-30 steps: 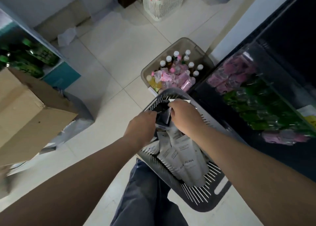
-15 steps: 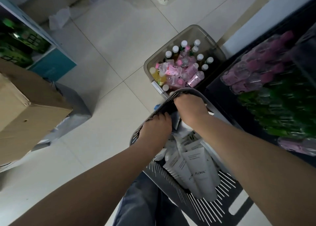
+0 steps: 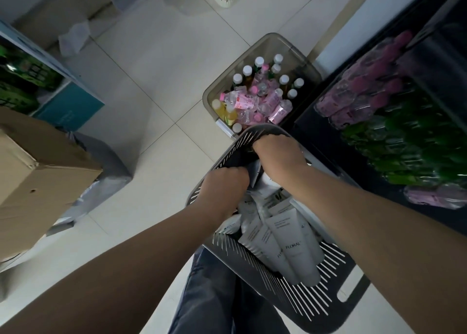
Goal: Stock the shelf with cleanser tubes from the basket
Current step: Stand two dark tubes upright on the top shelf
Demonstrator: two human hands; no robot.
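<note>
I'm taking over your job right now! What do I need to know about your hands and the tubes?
Left hand: reaching into the grey slotted plastic basket; its fingers are hidden, so the grip is unclear.
Right hand: in the basket's far end, fingers also hidden.
White cleanser tubes: piled in the basket.
Dark shelf: to the right, holding pink and green bottles; no tubes visible on it.
Done: nothing visible yet.
Left: lift the tubes out and stock the shelf.

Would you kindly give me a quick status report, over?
Left hand and right hand deep in basket, fingers hidden, grip unclear. Cleanser tubes piled inside, none lifted out. Nothing blocking.
</note>
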